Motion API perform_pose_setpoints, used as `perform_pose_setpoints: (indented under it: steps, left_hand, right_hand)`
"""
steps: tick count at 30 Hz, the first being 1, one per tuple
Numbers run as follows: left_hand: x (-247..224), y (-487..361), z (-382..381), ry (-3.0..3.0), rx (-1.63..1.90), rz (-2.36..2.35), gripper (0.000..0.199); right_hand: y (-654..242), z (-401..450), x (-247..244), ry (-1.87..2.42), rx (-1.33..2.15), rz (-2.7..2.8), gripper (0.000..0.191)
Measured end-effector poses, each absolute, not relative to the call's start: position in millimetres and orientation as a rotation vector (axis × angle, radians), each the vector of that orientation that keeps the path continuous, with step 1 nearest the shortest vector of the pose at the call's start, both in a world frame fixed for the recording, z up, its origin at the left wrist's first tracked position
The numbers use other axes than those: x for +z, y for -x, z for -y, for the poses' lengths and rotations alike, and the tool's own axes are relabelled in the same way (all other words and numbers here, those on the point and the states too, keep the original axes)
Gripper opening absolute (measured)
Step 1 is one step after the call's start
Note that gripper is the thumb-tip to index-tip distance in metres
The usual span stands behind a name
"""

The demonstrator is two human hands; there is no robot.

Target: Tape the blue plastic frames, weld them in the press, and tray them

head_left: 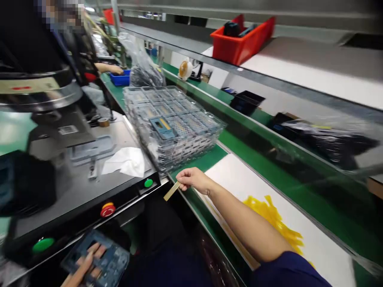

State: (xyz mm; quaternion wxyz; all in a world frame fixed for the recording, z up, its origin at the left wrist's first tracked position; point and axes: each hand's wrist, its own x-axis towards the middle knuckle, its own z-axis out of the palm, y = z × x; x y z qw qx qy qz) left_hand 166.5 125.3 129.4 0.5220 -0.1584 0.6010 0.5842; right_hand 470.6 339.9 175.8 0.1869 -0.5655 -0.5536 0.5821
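Note:
My left hand (86, 263) is closed on a blue-grey plastic housing (115, 255) at the bottom left, its fingers showing through the housing's openings. Between the thumb and fingers of my right hand (193, 178) is a thin yellowish strip (171, 192), pointing down to the left. Just beyond that hand rises a stack of clear plastic trays (188, 145), and a similar blue-grey part (163, 128) lies on top. Several loose yellow strips (269, 213) are spread on a white sheet (323, 239), partly hidden by my right forearm.
On the left stands a machine with green buttons (148, 183) and a red emergency stop (107, 209); a white cloth (127, 161) lies on its bed. A shelf holds a red bin (236, 44). Another person's hand (112, 69) is by a blue tray (120, 78).

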Motion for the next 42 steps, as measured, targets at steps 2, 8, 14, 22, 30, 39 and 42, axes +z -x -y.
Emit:
perform_pose_setpoints:
  steps: [2, 8, 14, 22, 30, 39, 42]
  left_hand:
    - [127, -164, -118, 0.395, 1.391, -1.428, 0.032]
    - [120, -161, -109, 0.295, 1.515, -1.302, 0.035]
    - [116, -164, -106, 0.282, 1.571, -1.140, 0.040]
    - [123, -175, -122, 0.333, 1.541, -0.973, 0.046]
    - [127, -191, -134, 0.337, 1.520, -0.921, 0.050]
    - [129, -194, -131, 0.341, 1.528, -0.852, 0.043]
    - [129, -194, -129, 0.349, 1.556, -0.826, 0.042]
  right_hand:
    - [-432, -330, 154, 1.372, 1.870, 1.399, 0.027]
    - [-351, -293, 113, 1.055, 2.205, 1.131, 0.037]
    - [-327, -276, 98, 1.075, 2.257, 1.067, 0.038]
    - [-328, -232, 97, 0.422, 1.143, 1.964, 0.017]
    - [-331, -211, 86, 0.097, 0.684, 2.188, 0.028]
    - [-327, -205, 88, 0.128, 0.710, 2.348, 0.019]
    - [-327, -207, 94, 0.109, 0.711, 2.398, 0.020]
